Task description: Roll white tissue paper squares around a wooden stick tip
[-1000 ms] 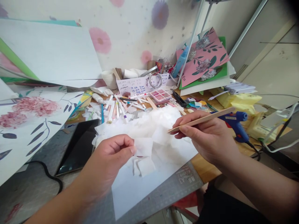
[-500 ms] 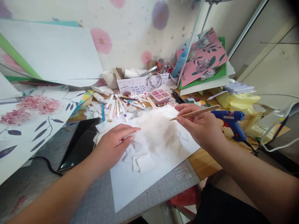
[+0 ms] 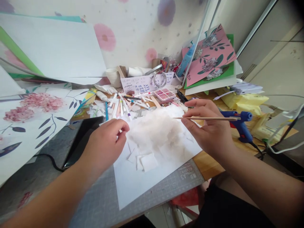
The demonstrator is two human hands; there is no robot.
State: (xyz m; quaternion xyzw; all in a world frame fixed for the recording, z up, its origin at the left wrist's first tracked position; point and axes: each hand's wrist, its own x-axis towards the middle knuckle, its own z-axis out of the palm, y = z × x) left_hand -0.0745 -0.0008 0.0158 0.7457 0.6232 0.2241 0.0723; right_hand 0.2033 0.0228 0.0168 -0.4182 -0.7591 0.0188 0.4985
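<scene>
A thin wooden stick (image 3: 213, 118) lies nearly level in my right hand (image 3: 206, 126), pinched between thumb and fingers at the right of the fluff. My left hand (image 3: 106, 142) hovers at the left edge of the paper, fingers curled and thumb close to them; whether anything small is between them is hidden. Between the hands a heap of white and beige fluffy fibre (image 3: 159, 129) spreads over a white sheet (image 3: 133, 190). Small white paper squares (image 3: 149, 162) lie in front of the heap.
A grey cutting mat (image 3: 99, 193) is under the sheet. Markers (image 3: 121, 106), a pink palette (image 3: 165, 94) and paper cups (image 3: 113, 77) stand behind. A blue glue gun (image 3: 244, 126) lies right, a black tablet (image 3: 82, 139) left, beside a flower picture (image 3: 45, 123).
My left hand has drawn back left from the fluff and its fingers have curled in. The stick in my right hand has turned to nearly level. The view has shifted slightly.
</scene>
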